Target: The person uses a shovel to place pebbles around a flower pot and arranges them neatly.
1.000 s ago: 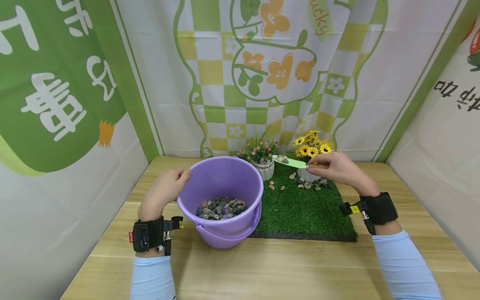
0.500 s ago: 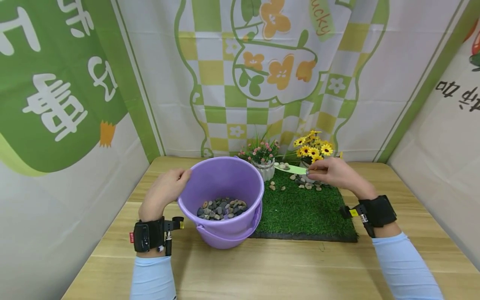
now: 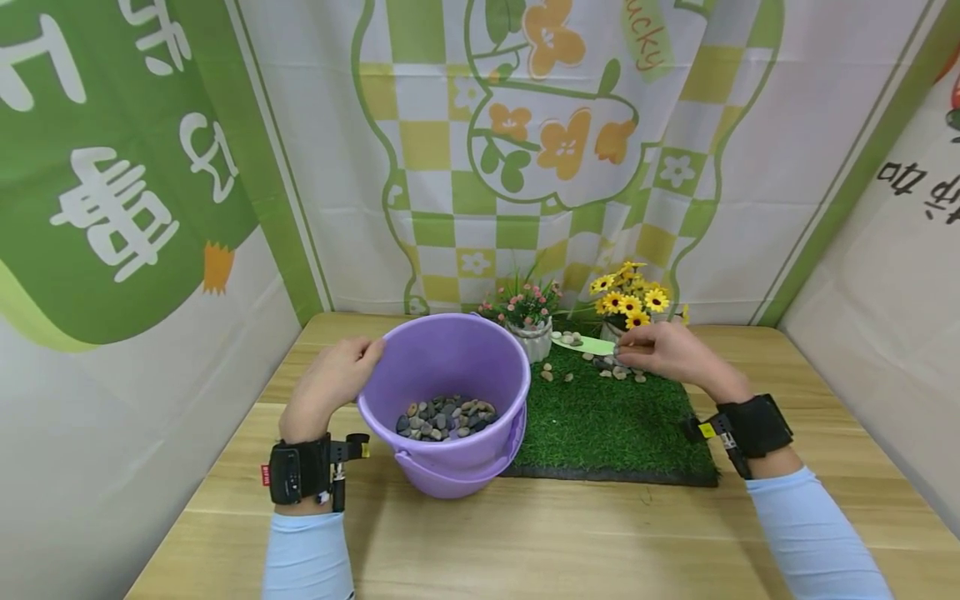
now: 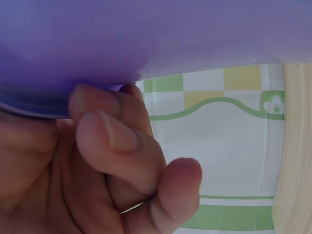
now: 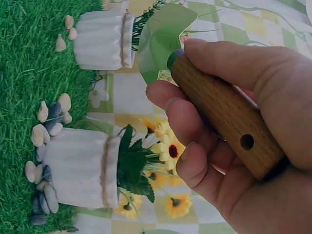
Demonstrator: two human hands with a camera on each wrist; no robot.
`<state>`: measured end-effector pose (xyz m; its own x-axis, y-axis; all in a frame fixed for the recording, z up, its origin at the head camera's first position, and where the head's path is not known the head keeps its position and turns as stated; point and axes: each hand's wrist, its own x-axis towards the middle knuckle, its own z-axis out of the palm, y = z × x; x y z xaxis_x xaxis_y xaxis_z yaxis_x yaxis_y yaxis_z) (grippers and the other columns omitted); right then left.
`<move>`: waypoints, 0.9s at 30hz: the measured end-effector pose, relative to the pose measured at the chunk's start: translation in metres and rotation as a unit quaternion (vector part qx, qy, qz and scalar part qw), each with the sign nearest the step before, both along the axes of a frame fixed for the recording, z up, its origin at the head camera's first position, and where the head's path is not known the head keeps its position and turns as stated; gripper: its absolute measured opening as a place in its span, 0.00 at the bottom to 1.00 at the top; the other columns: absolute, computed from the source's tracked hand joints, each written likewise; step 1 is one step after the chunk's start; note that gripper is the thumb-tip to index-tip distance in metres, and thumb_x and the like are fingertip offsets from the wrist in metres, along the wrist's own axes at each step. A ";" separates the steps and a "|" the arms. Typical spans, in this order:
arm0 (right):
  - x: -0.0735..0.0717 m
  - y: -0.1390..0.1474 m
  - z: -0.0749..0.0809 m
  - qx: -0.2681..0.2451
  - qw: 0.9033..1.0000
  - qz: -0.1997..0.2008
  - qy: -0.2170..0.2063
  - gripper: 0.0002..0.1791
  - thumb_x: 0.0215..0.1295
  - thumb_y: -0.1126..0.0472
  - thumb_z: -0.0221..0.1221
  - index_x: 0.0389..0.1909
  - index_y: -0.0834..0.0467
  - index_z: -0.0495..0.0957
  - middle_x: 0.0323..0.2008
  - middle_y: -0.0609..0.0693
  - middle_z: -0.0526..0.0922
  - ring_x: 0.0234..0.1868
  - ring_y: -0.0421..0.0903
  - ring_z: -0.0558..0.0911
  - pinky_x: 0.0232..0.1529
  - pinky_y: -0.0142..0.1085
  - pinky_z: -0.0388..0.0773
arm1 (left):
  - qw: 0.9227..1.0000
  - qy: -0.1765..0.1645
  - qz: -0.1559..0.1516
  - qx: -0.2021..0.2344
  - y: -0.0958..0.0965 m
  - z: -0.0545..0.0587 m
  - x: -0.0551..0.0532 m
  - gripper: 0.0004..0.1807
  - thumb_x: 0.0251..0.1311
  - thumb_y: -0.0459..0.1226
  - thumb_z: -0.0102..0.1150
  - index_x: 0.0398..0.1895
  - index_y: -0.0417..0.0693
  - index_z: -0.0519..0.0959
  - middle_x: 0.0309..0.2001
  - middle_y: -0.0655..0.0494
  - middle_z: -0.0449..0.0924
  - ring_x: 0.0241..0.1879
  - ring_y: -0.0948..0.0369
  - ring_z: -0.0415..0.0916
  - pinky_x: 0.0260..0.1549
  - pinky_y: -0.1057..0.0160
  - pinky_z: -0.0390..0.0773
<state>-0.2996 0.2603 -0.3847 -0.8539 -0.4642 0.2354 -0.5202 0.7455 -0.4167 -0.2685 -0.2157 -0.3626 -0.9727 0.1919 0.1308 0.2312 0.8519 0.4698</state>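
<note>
My left hand (image 3: 333, 379) grips the rim of a purple bucket (image 3: 450, 354), thumb on one side and curled fingers on the other. Gray and tan pebbles (image 3: 447, 418) cover part of its bottom. My right hand (image 3: 671, 358) holds a small garden trowel by its wooden handle (image 5: 219, 109). Its pale green blade (image 3: 597, 346) points left, carrying several light stones (image 3: 570, 338) near the tip. In the head view the blade hangs above the turf, between a white pot of pink flowers (image 3: 531, 342) and one of yellow flowers (image 3: 628, 298).
Artificial turf (image 3: 615, 429) lies on the wooden table (image 3: 525, 542), right of the bucket. Stones ring the foot of the yellow-flower pot (image 5: 78, 168), and a few loose ones (image 3: 547, 372) lie near the other pot. Printed cloth (image 3: 555, 233) hangs behind.
My right hand and the trowel have come down a little, with the stones still on the blade. My left hand stays on the bucket's rim.
</note>
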 end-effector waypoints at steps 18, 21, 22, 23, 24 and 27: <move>-0.008 -0.007 -0.018 0.020 1.000 0.001 -0.024 0.11 0.64 0.56 0.60 0.42 0.56 0.83 0.32 0.44 0.83 0.29 0.40 0.79 0.29 0.37 0.75 | 1.000 -0.004 -0.002 -0.002 0.001 0.000 0.001 0.26 0.74 0.49 0.33 0.51 0.38 0.76 0.35 0.47 0.79 0.35 0.53 0.76 0.32 0.55 0.74; -0.009 -0.007 -0.020 0.016 1.000 0.005 -0.023 0.10 0.63 0.57 0.61 0.41 0.57 0.83 0.31 0.46 0.83 0.28 0.43 0.80 0.29 0.37 0.75 | 1.000 -0.005 -0.002 0.000 0.001 0.000 0.000 0.27 0.74 0.49 0.33 0.51 0.38 0.76 0.35 0.47 0.79 0.34 0.54 0.76 0.32 0.55 0.74; -0.009 -0.007 -0.021 0.016 1.000 0.006 -0.021 0.09 0.63 0.57 0.61 0.41 0.57 0.83 0.31 0.45 0.83 0.28 0.43 0.80 0.28 0.37 0.75 | 1.000 -0.004 -0.001 0.001 0.001 0.000 0.000 0.27 0.74 0.49 0.33 0.51 0.38 0.76 0.35 0.47 0.79 0.34 0.54 0.76 0.32 0.55 0.74; -0.009 -0.007 -0.021 0.017 1.000 0.009 -0.017 0.09 0.63 0.58 0.61 0.40 0.57 0.84 0.30 0.45 0.83 0.28 0.44 0.80 0.28 0.37 0.75 | 1.000 -0.003 -0.002 0.001 0.001 0.000 0.000 0.27 0.74 0.49 0.33 0.51 0.38 0.76 0.35 0.47 0.79 0.34 0.54 0.76 0.32 0.55 0.74; -0.010 -0.008 -0.022 0.018 1.000 0.009 -0.016 0.09 0.63 0.58 0.61 0.40 0.57 0.84 0.30 0.45 0.83 0.28 0.44 0.80 0.28 0.37 0.74 | 1.000 -0.002 -0.002 0.002 0.001 0.001 0.000 0.26 0.74 0.49 0.33 0.51 0.38 0.76 0.35 0.47 0.79 0.34 0.54 0.76 0.32 0.55 0.74; -0.011 -0.010 -0.025 0.027 1.000 0.011 -0.009 0.09 0.62 0.58 0.61 0.39 0.57 0.84 0.30 0.43 0.82 0.26 0.41 0.78 0.27 0.38 0.73 | 1.000 -0.001 -0.003 0.004 0.000 0.000 0.000 0.26 0.74 0.49 0.33 0.51 0.38 0.76 0.35 0.47 0.79 0.33 0.55 0.76 0.31 0.55 0.74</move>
<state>-0.3107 0.2507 -0.4094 -0.8470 -0.4951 0.1937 -0.5297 0.7552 -0.3862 -0.2686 -0.2153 -0.3622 -0.9717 0.1973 0.1301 0.2358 0.8469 0.4766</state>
